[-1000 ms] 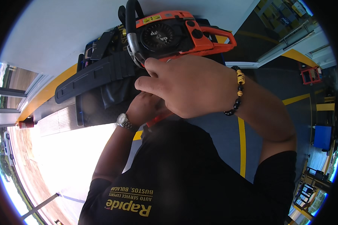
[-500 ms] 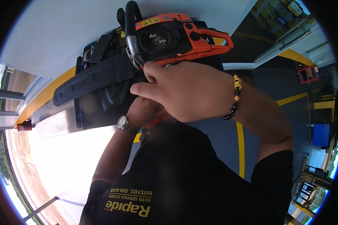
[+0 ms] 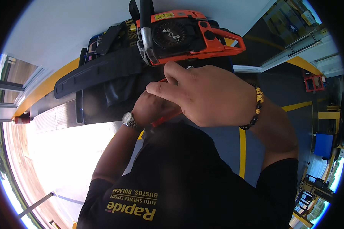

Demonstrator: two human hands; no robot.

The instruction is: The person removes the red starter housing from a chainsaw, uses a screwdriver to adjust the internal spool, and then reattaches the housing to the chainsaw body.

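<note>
In front of my body, my left hand (image 3: 148, 110), with a watch at its wrist, is closed around a red object (image 3: 167, 119). Only slivers of that object show, so its kind is unclear. Over and beside it lies my right hand (image 3: 214, 95), thumb and fingers bent together in a pinch; whatever they grip is hidden beneath the hand. Just beyond both hands, an orange and black chainsaw (image 3: 208, 47) rests on a black surface (image 3: 97, 110). A long black bar cover (image 3: 97, 74) extends leftward from the saw.
Behind the saw rises a pale wall (image 3: 65, 30). Small dark items (image 3: 107, 40) lie by the bar cover. To the right are a glass door (image 3: 279, 34), a red rack (image 3: 314, 82) and a blue box (image 3: 323, 145). Yellow lines (image 3: 242, 152) mark the dark floor.
In the picture, the chainsaw and both hands have shifted slightly right, the saw also slightly up. The right hand has moved a little farther from the saw; both hands remain closed together.
</note>
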